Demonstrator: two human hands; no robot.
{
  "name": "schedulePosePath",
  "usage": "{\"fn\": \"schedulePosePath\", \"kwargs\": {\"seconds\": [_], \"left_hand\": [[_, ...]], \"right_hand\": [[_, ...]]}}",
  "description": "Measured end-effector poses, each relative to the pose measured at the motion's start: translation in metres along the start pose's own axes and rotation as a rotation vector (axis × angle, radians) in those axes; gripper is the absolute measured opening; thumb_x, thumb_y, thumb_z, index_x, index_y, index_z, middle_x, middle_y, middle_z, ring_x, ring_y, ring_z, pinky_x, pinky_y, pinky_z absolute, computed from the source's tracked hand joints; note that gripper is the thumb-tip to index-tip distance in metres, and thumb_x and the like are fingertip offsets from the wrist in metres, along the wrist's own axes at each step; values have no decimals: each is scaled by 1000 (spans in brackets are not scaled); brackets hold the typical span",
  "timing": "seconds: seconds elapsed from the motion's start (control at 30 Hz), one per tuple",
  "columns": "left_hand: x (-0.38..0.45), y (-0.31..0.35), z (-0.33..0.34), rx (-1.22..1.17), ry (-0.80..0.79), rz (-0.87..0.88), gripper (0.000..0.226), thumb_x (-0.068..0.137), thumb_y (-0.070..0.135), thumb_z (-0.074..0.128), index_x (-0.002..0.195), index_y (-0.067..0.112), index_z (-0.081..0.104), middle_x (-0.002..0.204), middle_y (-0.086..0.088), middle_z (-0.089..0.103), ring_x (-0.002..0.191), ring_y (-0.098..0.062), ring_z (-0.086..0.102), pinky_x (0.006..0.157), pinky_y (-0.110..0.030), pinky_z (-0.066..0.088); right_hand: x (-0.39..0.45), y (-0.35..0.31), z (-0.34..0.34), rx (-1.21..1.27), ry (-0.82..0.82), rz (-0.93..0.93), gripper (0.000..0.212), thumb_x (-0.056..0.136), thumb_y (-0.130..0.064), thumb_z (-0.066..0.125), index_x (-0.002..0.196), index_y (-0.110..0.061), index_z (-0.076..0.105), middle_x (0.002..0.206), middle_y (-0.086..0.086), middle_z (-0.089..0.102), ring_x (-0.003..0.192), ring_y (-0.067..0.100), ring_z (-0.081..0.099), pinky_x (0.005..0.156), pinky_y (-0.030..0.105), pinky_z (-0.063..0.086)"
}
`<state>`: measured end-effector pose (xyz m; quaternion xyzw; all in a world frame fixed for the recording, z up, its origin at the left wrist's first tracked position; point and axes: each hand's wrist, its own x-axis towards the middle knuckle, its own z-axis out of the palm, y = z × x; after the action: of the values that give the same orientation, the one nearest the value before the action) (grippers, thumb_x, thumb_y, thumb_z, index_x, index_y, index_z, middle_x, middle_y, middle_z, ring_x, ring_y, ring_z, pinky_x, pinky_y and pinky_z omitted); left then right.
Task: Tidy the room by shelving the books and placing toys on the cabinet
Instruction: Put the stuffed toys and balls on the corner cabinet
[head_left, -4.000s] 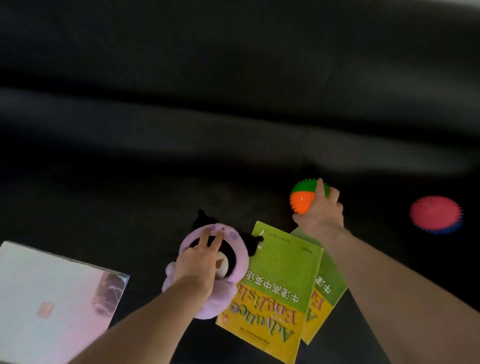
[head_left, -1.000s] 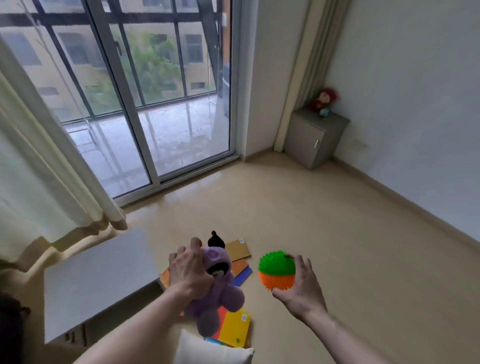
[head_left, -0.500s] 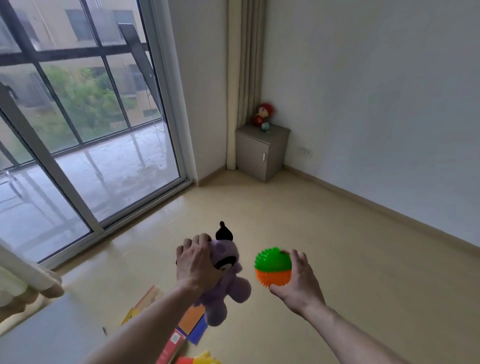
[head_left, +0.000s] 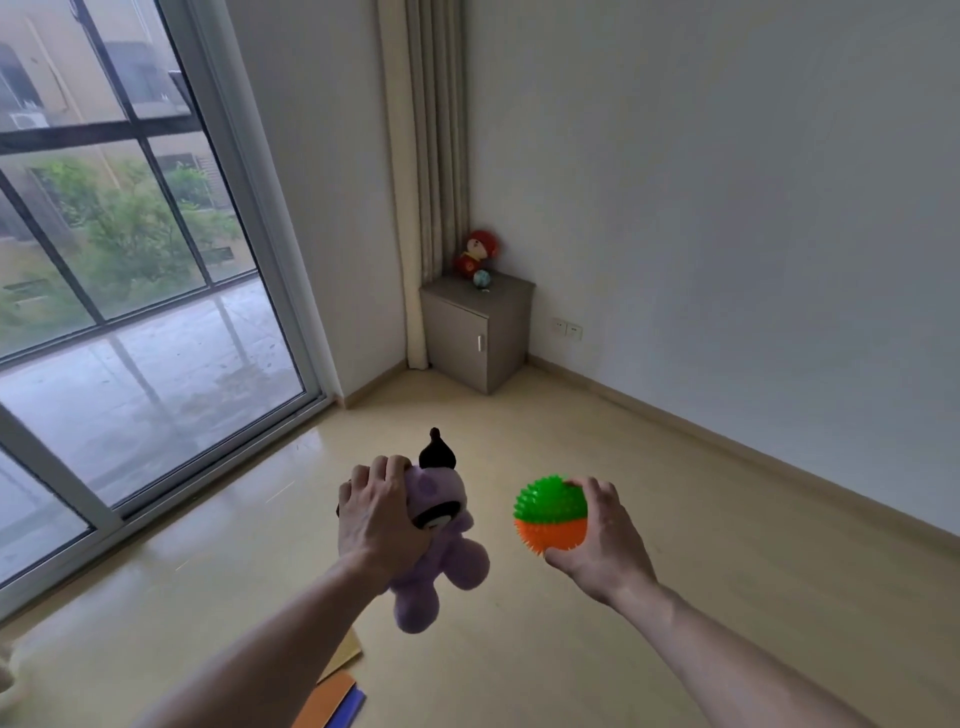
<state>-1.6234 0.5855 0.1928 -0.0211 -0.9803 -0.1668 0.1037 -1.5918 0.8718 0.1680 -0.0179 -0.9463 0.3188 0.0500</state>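
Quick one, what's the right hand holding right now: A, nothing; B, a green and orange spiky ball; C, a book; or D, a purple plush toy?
B: the right hand grips the green and orange spiky ball, while the left hand holds the purple plush toy.

Both arms extended forward; left hand (head_left: 382, 519) grips plush toy (head_left: 441, 551), right hand (head_left: 602, 540) cups spiky ball (head_left: 550, 514).

White walls (head_left: 727, 182), glossy beige floor (head_left: 727, 571); glazed sliding door (head_left: 130, 312), beige curtain (head_left: 436, 156)
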Motion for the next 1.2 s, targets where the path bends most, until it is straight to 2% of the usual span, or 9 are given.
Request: {"fn": "schedulePosePath", "kwargs": {"seconds": [0.17, 0.33, 0.5, 0.6, 0.77, 0.9, 1.03, 1.2], "left_hand": [[56, 12, 13, 25, 29, 16, 70, 65, 77, 65, 114, 31, 46, 106, 10, 46, 99, -19, 44, 91, -35, 39], [137, 10, 32, 34, 53, 28, 72, 63, 81, 66, 110, 31, 47, 104, 10, 45, 95, -17, 40, 90, -36, 40], [222, -3, 45, -8, 59, 46, 72, 65, 73, 68, 118, 29, 49, 111, 7, 49, 101, -18, 42, 92, -37, 43], [279, -23, 49, 10, 65, 60, 74, 64, 73, 70, 121, 31, 48, 113, 8, 48, 104, -19, 45, 92, -36, 42], [365, -39, 50, 15, 57, 65, 84, 60, 88, 60, 119, 30, 48, 113, 6, 50, 103, -22, 46, 93, -39, 42], [413, -37, 61, 56, 32, 100, 87, 59, 92, 57, 120, 31, 50, 114, 8, 49, 101, -18, 42, 93, -36, 40], [478, -29, 77, 74, 23, 110, 90, 59, 92, 50, 122, 28, 51, 115, 6, 50, 103, -20, 44, 94, -37, 41], [566, -18, 109, 90, -6, 74, 86, 55, 84, 50, 122, 29, 49, 114, 6, 51, 106, -22, 47, 95, -37, 41]], "right_hand": [[57, 6, -15, 5, 14, -27, 94, 65, -46, 88, 139, -39, 31, 137, -6, 38, 112, 16, 49, 86, 35, 55], [131, 6, -19, 5, 43, -34, 93, 65, -45, 88, 140, -37, 35, 133, -6, 40, 109, 16, 50, 83, 31, 52], [214, -1, -11, -19, 60, -23, 94, 64, -46, 88, 140, -37, 34, 133, -5, 42, 107, 15, 50, 79, 29, 51], [267, -12, -1, -10, 58, -3, 95, 65, -50, 88, 141, -38, 33, 134, -6, 41, 109, 14, 50, 81, 31, 54], [338, -26, 13, 26, 96, 9, 94, 64, -53, 87, 140, -37, 36, 132, -8, 42, 110, 15, 52, 85, 34, 53], [382, -20, 18, 28, 81, 23, 93, 61, -57, 86, 137, -38, 37, 128, -8, 43, 107, 16, 55, 80, 34, 54], [446, -6, 19, 47, 85, 83, 93, 60, -60, 86, 137, -37, 39, 128, -8, 44, 107, 18, 56, 79, 33, 51], [540, 25, 23, 88, 37, 95, 93, 57, -65, 80, 136, -37, 40, 126, -8, 44, 106, 17, 56, 80, 33, 51]]}}
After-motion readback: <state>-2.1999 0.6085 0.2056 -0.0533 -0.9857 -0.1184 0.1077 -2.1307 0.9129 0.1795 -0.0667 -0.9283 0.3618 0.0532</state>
